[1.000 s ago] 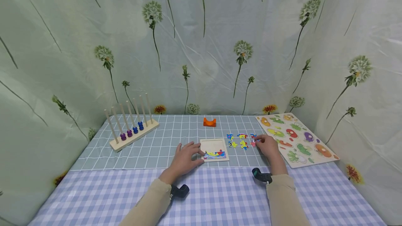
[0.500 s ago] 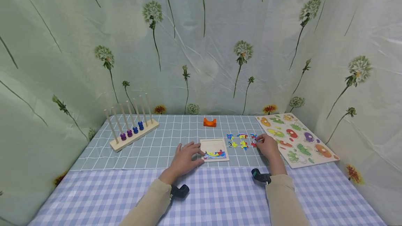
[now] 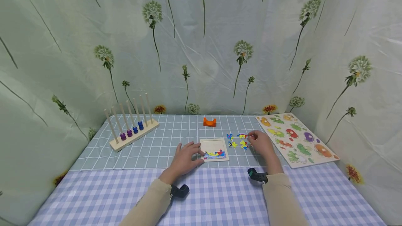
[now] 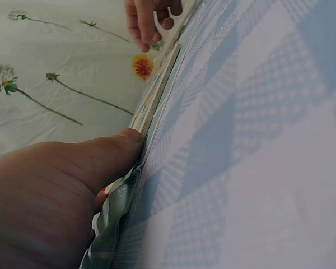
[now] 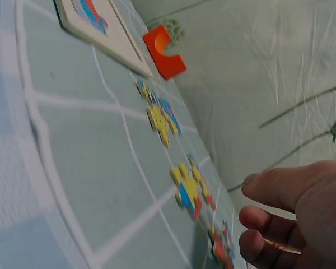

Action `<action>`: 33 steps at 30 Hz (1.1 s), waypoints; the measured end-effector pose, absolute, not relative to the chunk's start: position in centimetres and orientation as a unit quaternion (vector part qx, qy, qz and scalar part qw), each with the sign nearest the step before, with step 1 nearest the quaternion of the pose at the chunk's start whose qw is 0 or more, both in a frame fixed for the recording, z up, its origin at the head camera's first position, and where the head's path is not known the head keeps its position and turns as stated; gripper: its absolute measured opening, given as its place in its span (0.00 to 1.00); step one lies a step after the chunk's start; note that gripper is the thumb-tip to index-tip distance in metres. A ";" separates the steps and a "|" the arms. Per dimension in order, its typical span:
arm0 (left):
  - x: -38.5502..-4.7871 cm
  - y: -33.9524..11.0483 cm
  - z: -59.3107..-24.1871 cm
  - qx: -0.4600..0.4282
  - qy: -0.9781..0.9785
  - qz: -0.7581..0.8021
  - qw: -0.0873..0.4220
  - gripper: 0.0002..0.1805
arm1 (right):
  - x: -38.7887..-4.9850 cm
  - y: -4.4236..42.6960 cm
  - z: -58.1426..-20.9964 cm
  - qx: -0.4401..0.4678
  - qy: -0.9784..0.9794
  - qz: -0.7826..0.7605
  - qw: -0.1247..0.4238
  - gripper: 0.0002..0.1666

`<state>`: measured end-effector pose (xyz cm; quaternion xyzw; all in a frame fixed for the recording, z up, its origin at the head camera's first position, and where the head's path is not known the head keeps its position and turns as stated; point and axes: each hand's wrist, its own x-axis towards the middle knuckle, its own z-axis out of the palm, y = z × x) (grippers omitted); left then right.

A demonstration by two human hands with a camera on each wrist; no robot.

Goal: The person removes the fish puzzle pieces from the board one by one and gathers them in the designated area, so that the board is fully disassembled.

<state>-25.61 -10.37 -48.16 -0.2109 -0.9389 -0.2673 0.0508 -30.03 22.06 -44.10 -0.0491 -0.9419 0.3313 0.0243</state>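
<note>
My left hand (image 3: 186, 158) rests at the near left corner of a small wooden puzzle tray (image 3: 212, 140), fingers spread and touching its edge. In the left wrist view, its thumb (image 4: 115, 151) lies along the tray's rim. Joined jigsaw pieces (image 3: 216, 155) fill the near strip of the tray. My right hand (image 3: 261, 143) hovers by the loose pieces right of the tray, thumb and fingers apart. Below it, the right wrist view shows a yellow and blue piece (image 5: 185, 190) and a red piece (image 5: 219, 246) on the cloth. Nothing shows between its fingertips.
An orange arch block (image 3: 209, 122) stands behind the tray. At the left is a wooden peg rack (image 3: 135, 138) with purple and blue beads. A fruit and vegetable board (image 3: 296, 138) lies to the right. A flowered curtain (image 3: 201, 51) hangs behind the table.
My right hand has shifted left and slightly away from me, from the rightmost loose pieces toward the middle ones, now covering the rightmost in the head view. The left hand has stayed put.
</note>
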 end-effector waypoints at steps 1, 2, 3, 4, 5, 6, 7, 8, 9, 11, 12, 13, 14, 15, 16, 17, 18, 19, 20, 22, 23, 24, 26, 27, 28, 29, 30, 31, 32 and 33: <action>-25.6 -10.3 -48.2 -0.209 -0.939 -0.269 0.048 0.11 | -30.0 21.7 -44.0 -0.044 -0.941 0.335 0.022 0.16; -25.6 -10.3 -48.2 -0.210 -0.938 -0.270 0.050 0.11 | -30.0 21.4 -43.9 -0.039 -0.940 0.339 0.021 0.16; -25.6 -10.3 -48.2 -0.210 -0.938 -0.270 0.050 0.11 | -30.0 21.1 -43.8 -0.034 -0.940 0.340 0.019 0.16; -25.6 -10.3 -48.2 -0.210 -0.938 -0.271 0.051 0.11 | -30.1 20.9 -43.8 -0.029 -0.939 0.342 0.017 0.16; -25.6 -10.3 -48.2 -0.211 -0.938 -0.270 0.051 0.11 | -30.1 20.6 -43.8 -0.020 -0.939 0.343 0.016 0.16; -25.6 -10.3 -48.2 -0.212 -0.937 -0.271 0.053 0.11 | -30.1 20.3 -43.8 -0.014 -0.938 0.345 0.016 0.15; -25.7 -10.3 -48.2 -0.213 -0.937 -0.272 0.054 0.11 | -30.1 20.1 -43.7 -0.005 -0.938 0.347 0.016 0.15; -25.7 -10.4 -48.2 -0.213 -0.937 -0.272 0.055 0.10 | -30.1 19.8 -43.7 0.007 -0.937 0.349 0.016 0.15; -25.7 -10.4 -48.2 -0.212 -0.937 -0.273 0.054 0.10 | -30.1 19.5 -43.8 0.017 -0.936 0.351 0.014 0.15; -25.7 -10.4 -48.2 -0.212 -0.937 -0.273 0.055 0.10 | -30.1 19.0 -43.8 0.044 -0.934 0.356 0.011 0.15; -25.7 -10.4 -48.2 -0.212 -0.937 -0.274 0.055 0.10 | -30.1 18.6 -43.8 0.054 -0.932 0.358 0.007 0.14; -25.7 -10.4 -48.2 -0.211 -0.937 -0.274 0.055 0.10 | -30.2 18.3 -43.8 0.067 -0.930 0.360 0.004 0.14; -25.7 -10.4 -48.2 -0.211 -0.937 -0.274 0.055 0.10 | -30.1 18.0 -43.8 0.078 -0.928 0.364 0.000 0.14; -25.7 -10.4 -48.2 -0.212 -0.936 -0.274 0.056 0.09 | -30.1 17.6 -43.8 0.087 -0.927 0.365 -0.003 0.14; -25.7 -10.4 -48.2 -0.212 -0.936 -0.275 0.057 0.09 | -30.0 17.3 -43.7 0.098 -0.925 0.367 -0.005 0.13; -25.7 -10.4 -48.2 -0.212 -0.936 -0.275 0.057 0.09 | -30.0 16.9 -43.7 0.106 -0.922 0.371 -0.010 0.13; -25.7 -10.4 -48.2 -0.213 -0.936 -0.275 0.058 0.09 | -29.9 16.5 -43.7 0.113 -0.920 0.374 -0.013 0.13; -25.6 -10.4 -48.2 -0.214 -0.935 -0.275 0.060 0.09 | -29.9 16.2 -43.8 0.121 -0.919 0.375 -0.015 0.12; -25.6 -10.4 -48.2 -0.214 -0.935 -0.275 0.061 0.09 | -29.8 15.9 -43.8 0.129 -0.918 0.376 -0.017 0.12; -25.6 -10.4 -48.2 -0.212 -0.936 -0.275 0.059 0.08 | -29.7 15.3 -43.9 0.140 -0.915 0.377 -0.023 0.11; -25.7 -10.4 -48.2 -0.212 -0.936 -0.274 0.059 0.08 | -29.6 15.0 -44.0 0.143 -0.915 0.377 -0.027 0.11; -25.7 -10.4 -48.2 -0.212 -0.936 -0.274 0.059 0.08 | -29.6 14.7 -44.0 0.146 -0.914 0.376 -0.030 0.11; -25.7 -10.4 -48.2 -0.210 -0.937 -0.272 0.058 0.08 | -29.4 14.2 -44.1 0.149 -0.913 0.378 -0.039 0.11; -25.7 -10.4 -48.2 -0.209 -0.938 -0.272 0.056 0.09 | -29.4 13.9 -44.2 0.151 -0.913 0.376 -0.042 0.10; -25.7 -10.4 -48.2 -0.211 -0.937 -0.272 0.058 0.09 | -29.3 13.6 -44.3 0.154 -0.913 0.374 -0.047 0.10; -25.7 -10.4 -48.2 -0.212 -0.937 -0.272 0.060 0.09 | -29.2 13.3 -44.3 0.158 -0.912 0.374 -0.051 0.10; -25.7 -10.4 -48.2 -0.211 -0.937 -0.272 0.059 0.09 | -29.1 13.1 -44.4 0.164 -0.912 0.371 -0.056 0.10; -25.7 -10.4 -48.2 -0.211 -0.937 -0.273 0.059 0.09 | -29.1 12.8 -44.5 0.169 -0.911 0.371 -0.060 0.10; -25.7 -10.4 -48.2 -0.213 -0.936 -0.273 0.061 0.09 | -29.0 12.5 -44.6 0.177 -0.910 0.369 -0.063 0.10; -25.7 -10.4 -48.2 -0.212 -0.936 -0.274 0.060 0.09 | -28.9 12.3 -44.6 0.185 -0.909 0.367 -0.065 0.10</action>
